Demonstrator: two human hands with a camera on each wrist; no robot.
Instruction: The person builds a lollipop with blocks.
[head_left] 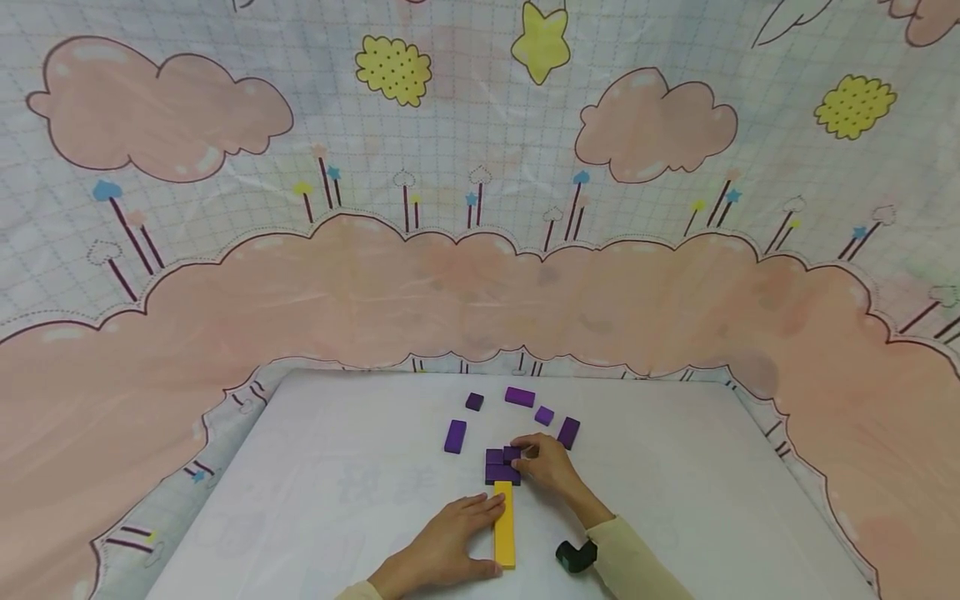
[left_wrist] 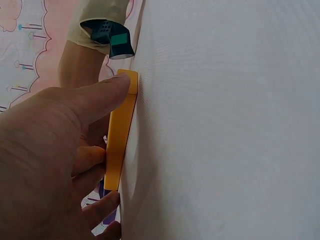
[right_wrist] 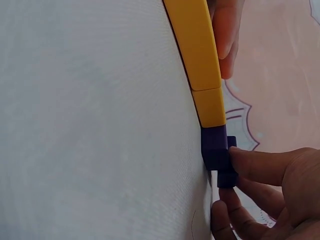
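- Thumb and fingers of the right hand (head_left: 549,465) pinch a small dark purple cube (head_left: 512,454) at the far right of a compact purple group on a white table.
- The left hand (head_left: 453,537) lies with its fingers extended and parted along a yellow bar (head_left: 504,529), thumb at the near end, fingertips toward the far end; it touches the bar without curling round it.
- The yellow bar runs from near to far, its far end meeting a dark purple oblong block (head_left: 498,472) that lies crosswise.
- Against the far side of that block sits a second purple cube (head_left: 494,456), just left of the pinched one.
- Loose pieces form an arc beyond the group: a purple block (head_left: 454,436) at left, a dark cube (head_left: 474,402) at far left, a violet block (head_left: 520,397) farthest out, a violet cube (head_left: 543,415) at far right and a dark purple block (head_left: 568,432) at right, near the right hand.
- A dark green object (head_left: 576,557) shows beside the cuff of the pale right sleeve (head_left: 637,554), on the near right.
- Past the white table (head_left: 337,467), a cloth (head_left: 450,292) printed with clouds and stars fills the far side.
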